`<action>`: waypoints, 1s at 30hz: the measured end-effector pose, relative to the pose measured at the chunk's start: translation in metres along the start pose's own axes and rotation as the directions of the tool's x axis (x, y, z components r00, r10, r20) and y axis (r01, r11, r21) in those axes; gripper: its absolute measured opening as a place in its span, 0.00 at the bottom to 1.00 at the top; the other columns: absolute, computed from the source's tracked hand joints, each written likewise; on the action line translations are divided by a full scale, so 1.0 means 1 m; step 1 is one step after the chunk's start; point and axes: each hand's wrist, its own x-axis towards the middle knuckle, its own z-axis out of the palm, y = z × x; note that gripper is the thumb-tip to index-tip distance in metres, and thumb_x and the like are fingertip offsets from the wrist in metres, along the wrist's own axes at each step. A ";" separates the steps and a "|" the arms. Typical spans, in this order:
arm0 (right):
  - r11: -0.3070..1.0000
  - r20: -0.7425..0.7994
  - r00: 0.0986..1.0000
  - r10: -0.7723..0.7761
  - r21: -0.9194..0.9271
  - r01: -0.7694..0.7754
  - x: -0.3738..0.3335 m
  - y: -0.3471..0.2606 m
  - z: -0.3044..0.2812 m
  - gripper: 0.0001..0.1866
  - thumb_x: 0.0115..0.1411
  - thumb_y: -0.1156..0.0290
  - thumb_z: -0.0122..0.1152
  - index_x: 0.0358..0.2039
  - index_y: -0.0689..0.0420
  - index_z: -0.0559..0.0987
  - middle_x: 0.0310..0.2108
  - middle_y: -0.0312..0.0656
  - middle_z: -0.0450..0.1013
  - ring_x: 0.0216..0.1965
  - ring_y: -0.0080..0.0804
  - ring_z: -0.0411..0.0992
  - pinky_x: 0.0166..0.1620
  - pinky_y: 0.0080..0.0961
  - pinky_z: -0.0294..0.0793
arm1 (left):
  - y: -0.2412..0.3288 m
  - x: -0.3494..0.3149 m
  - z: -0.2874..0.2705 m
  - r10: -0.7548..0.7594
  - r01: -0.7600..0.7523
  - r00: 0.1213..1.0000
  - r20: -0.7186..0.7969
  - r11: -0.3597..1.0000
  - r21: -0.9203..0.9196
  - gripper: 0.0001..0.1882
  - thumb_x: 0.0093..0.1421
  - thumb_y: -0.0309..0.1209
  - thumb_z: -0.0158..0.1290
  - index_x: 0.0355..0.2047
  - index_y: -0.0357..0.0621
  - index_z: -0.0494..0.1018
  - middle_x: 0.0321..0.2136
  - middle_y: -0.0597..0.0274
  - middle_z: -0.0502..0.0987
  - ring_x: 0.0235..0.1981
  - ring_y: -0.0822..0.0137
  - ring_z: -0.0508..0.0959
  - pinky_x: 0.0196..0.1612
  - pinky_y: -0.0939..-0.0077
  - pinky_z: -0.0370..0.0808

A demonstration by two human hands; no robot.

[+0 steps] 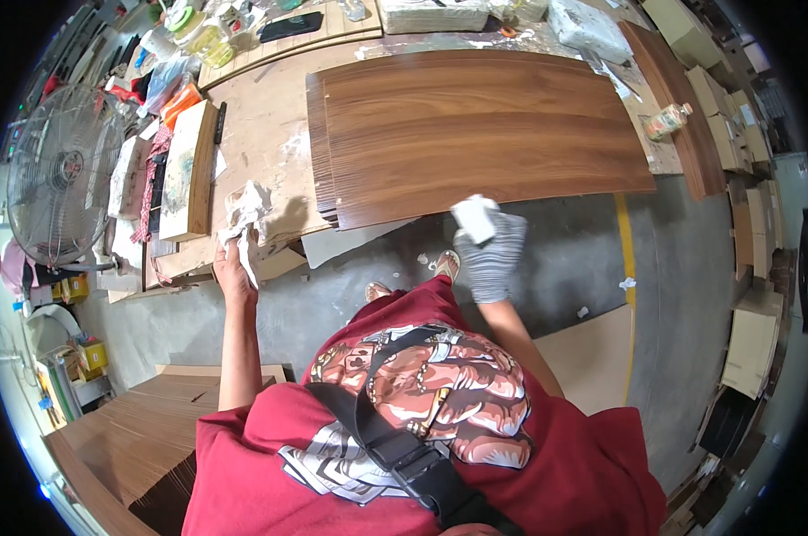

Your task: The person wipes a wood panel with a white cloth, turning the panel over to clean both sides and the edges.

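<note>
My bare left hand is closed on a crumpled white rag by the front edge of the workbench. My right hand, in a grey striped knit glove, grips a white pad, whose exact kind I cannot make out. That hand is just in front of the near edge of a stack of brown wood-grain panels. The panels lie flat on the bench, with several layered edges showing at their left side.
The bench carries a wooden block at left and a dark phone at the back. A bottle stands on a brown board at right. A fan stands left; stacked cardboard lies lower left; a yellow line crosses the floor.
</note>
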 end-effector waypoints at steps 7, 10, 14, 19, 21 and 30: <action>0.986 0.145 0.982 -0.121 0.130 0.103 -0.022 -0.013 0.051 0.27 0.41 0.72 0.64 0.47 0.52 0.75 0.34 0.47 0.71 0.37 0.47 0.70 0.42 0.39 0.70 | -0.006 0.015 0.042 -0.008 0.006 0.995 0.100 1.000 0.019 0.13 0.68 0.28 0.49 0.48 0.32 0.73 0.41 0.50 0.80 0.40 0.62 0.82 0.47 0.71 0.80; 0.988 0.226 0.974 0.012 0.145 -0.045 0.000 0.023 0.008 0.27 0.41 0.73 0.63 0.47 0.53 0.76 0.36 0.48 0.69 0.39 0.47 0.69 0.44 0.38 0.70 | -0.006 0.017 0.041 0.031 -0.034 0.991 0.132 0.999 0.024 0.12 0.68 0.28 0.49 0.47 0.32 0.73 0.41 0.51 0.80 0.40 0.63 0.82 0.47 0.72 0.79; 0.987 -0.303 0.951 0.060 -0.127 -0.102 0.013 0.089 -0.055 0.29 0.41 0.77 0.65 0.49 0.55 0.76 0.37 0.45 0.68 0.37 0.41 0.71 0.40 0.33 0.72 | -0.009 0.020 0.045 0.025 -0.033 0.989 0.144 0.998 0.050 0.12 0.67 0.27 0.50 0.47 0.32 0.73 0.43 0.53 0.80 0.42 0.64 0.81 0.48 0.72 0.79; 0.988 -0.198 0.980 0.029 -0.143 -0.058 0.017 0.073 -0.056 0.32 0.41 0.75 0.69 0.51 0.54 0.75 0.39 0.45 0.67 0.41 0.45 0.69 0.47 0.40 0.69 | -0.017 0.021 0.046 0.002 -0.013 0.989 0.150 0.998 0.069 0.12 0.68 0.27 0.49 0.47 0.32 0.74 0.43 0.52 0.80 0.42 0.64 0.81 0.47 0.73 0.78; 0.985 -0.126 0.991 -0.038 -0.171 0.017 0.009 0.060 -0.042 0.33 0.39 0.75 0.68 0.51 0.52 0.74 0.38 0.46 0.69 0.39 0.47 0.69 0.45 0.41 0.69 | -0.018 0.018 0.059 0.019 -0.023 0.989 0.146 0.999 0.028 0.12 0.68 0.27 0.49 0.47 0.33 0.74 0.42 0.52 0.80 0.41 0.64 0.81 0.46 0.74 0.78; 0.953 -0.393 0.890 0.233 -0.089 -0.289 0.034 0.180 -0.114 0.31 0.41 0.78 0.67 0.51 0.54 0.76 0.41 0.44 0.64 0.42 0.42 0.67 0.49 0.37 0.69 | -0.011 0.011 0.098 0.038 -0.043 0.991 0.130 0.998 0.035 0.12 0.68 0.25 0.48 0.49 0.31 0.73 0.40 0.53 0.80 0.40 0.66 0.81 0.44 0.75 0.78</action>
